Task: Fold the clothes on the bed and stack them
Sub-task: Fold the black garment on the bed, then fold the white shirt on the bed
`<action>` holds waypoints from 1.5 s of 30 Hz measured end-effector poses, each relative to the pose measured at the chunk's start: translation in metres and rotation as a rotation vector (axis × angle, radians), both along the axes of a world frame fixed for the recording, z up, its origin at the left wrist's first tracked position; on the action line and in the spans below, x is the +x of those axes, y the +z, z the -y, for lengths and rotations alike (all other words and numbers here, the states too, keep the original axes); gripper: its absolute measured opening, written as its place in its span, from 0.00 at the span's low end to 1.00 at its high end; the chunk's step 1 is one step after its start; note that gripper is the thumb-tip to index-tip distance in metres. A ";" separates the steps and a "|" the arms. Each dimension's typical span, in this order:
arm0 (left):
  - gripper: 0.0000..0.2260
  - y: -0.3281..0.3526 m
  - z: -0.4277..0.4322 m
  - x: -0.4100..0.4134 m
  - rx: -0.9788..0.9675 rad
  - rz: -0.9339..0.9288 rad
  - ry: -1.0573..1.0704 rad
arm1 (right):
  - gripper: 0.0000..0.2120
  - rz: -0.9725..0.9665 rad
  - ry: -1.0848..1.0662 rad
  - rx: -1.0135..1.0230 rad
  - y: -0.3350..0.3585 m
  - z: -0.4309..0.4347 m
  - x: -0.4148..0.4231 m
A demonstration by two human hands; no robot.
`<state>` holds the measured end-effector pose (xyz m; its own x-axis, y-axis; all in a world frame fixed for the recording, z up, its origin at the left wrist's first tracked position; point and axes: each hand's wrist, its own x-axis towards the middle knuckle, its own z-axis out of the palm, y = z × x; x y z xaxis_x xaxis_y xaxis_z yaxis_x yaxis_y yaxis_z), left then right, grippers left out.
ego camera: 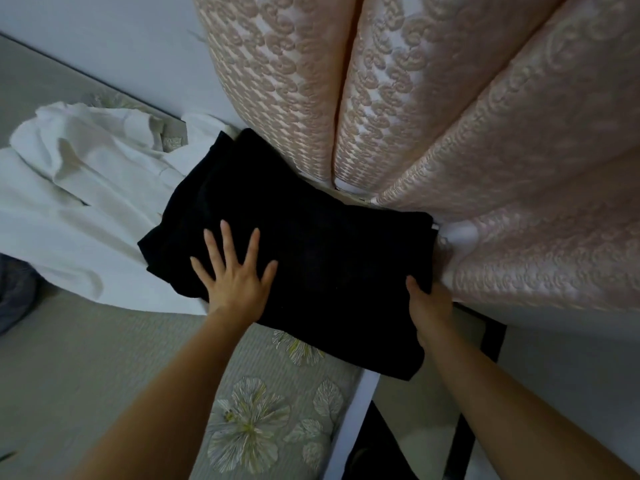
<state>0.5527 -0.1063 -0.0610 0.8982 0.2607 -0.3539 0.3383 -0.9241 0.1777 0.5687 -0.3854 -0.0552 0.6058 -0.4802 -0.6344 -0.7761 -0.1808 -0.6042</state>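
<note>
While our left hand [232, 278] lies flat and open on the black clothes [304, 244], our right hand [427, 306] grips their edge at the bed [104, 358] corner, tight against the curtain [450, 116].

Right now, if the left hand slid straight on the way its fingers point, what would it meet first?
The left hand lies flat on the folded black garment, fingers aimed up the frame. Going straight on, it would cross more black cloth, then probably reach the pink patterned curtain; depth there is unclear.
</note>
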 end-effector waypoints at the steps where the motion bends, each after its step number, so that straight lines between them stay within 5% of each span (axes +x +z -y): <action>1: 0.30 -0.001 0.001 -0.002 0.003 0.018 0.008 | 0.21 0.056 -0.051 -0.069 -0.002 -0.001 0.002; 6: 0.31 -0.011 0.010 -0.022 -0.048 -0.113 -0.005 | 0.27 -0.089 -0.100 -0.222 -0.012 -0.001 -0.001; 10: 0.29 -0.006 0.001 -0.019 -0.145 -0.094 0.032 | 0.35 -0.021 0.354 -0.502 0.007 -0.034 -0.010; 15: 0.26 0.009 -0.016 -0.042 -0.240 0.281 0.163 | 0.27 0.208 0.860 -0.510 0.028 -0.104 -0.007; 20: 0.25 0.009 -0.057 -0.061 -0.443 0.452 0.923 | 0.26 0.359 1.327 -0.411 0.031 -0.173 -0.001; 23: 0.28 0.002 -0.096 -0.055 -0.719 0.408 1.454 | 0.29 0.365 1.582 -0.397 0.025 -0.206 0.005; 25: 0.29 -0.007 -0.118 -0.050 -0.952 0.387 1.599 | 0.31 0.342 1.696 -0.390 0.019 -0.221 0.008; 29: 0.27 -0.017 -0.142 -0.034 -1.183 0.318 1.569 | 0.32 0.198 1.803 -0.415 0.007 -0.229 0.012; 33: 0.20 0.000 -0.146 -0.010 -1.144 0.379 1.553 | 0.31 0.136 1.849 -0.474 0.007 -0.232 0.015; 39: 0.18 0.053 -0.143 -0.038 -1.342 0.751 1.733 | 0.30 0.015 1.863 -0.568 0.014 -0.237 0.017; 45: 0.19 0.151 -0.230 -0.105 -1.285 1.274 1.526 | 0.28 -0.127 1.897 -0.696 0.025 -0.242 0.013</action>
